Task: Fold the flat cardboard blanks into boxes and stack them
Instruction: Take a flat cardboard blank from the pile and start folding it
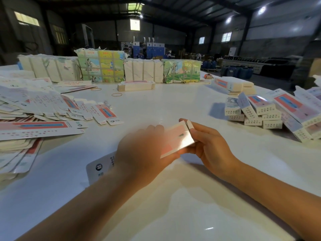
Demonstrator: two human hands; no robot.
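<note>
Both hands meet over the white table (173, 105), holding one box (177, 138) between them. The right hand (208, 146) grips the box's right end, fingers curled under it and the thumb on top near the far corner. The left hand (144, 150) is blurred; it covers the box's left end, and I cannot tell whether its fingers close around it. The box lies tilted, its pink face up and catching glare. Under the left wrist a flat blank (100, 167) lies on the table, partly hidden. Well to the left of the left hand spreads a loose heap of flat blanks (40, 112). Off to the right of the right hand sits a pile of folded boxes (264, 110). Beyond both hands, wrapped bundles (107, 66) stand in a row, with two rubber bands (116, 94) lying in front of them
</note>
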